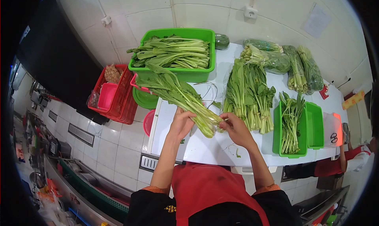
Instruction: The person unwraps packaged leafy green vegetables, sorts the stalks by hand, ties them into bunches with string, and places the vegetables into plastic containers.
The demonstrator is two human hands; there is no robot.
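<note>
A bunch of leafy greens (189,103) with long pale stems lies tilted across both hands above the white table, its leaves toward the upper left. My left hand (182,121) grips the bunch around the stems from the left side. At the stem ends, the fingers of my right hand (233,126) close on the bunch from the right. Just beyond sit more bunches of greens (248,96), side by side in clear plastic. Behind my hands, a large green tub (211,52) holds a heap of similar loose greens (177,54).
Wrapped vegetable bundles (272,60) lie along the back of the white table (209,153). To the right stand a green basket (302,149) of stems, another green basket (315,125) and scissors (334,138). Red crates (118,111) are on the left floor. Another person's arm (342,159) shows at right.
</note>
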